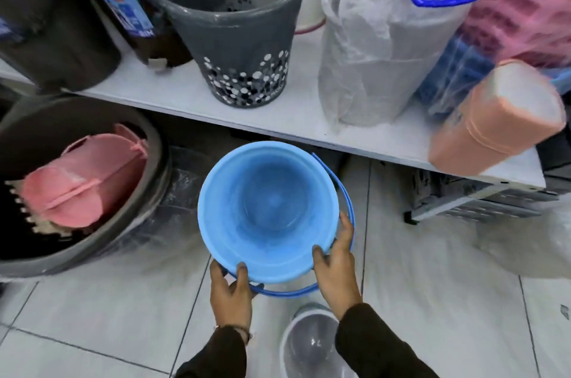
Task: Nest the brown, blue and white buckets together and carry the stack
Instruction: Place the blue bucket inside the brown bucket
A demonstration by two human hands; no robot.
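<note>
I hold a light blue bucket [268,210] upright in front of me, above the tiled floor, its darker blue handle hanging down along the near and right side. My left hand [231,291] grips its near rim with fingers curled over the edge. My right hand [336,263] clasps the rim on the near right. A white bucket [309,343] stands on the floor below, between my forearms, partly hidden by the right sleeve. No brown bucket is clearly visible; the blue bucket hides whatever is beneath it.
A white shelf [191,96] crosses the view ahead, holding a grey dotted basket [234,37], a plastic-wrapped grey bin [370,62], dark bins and a peach container [497,121]. A large dark tub [129,241] with pink items stands on the floor at left.
</note>
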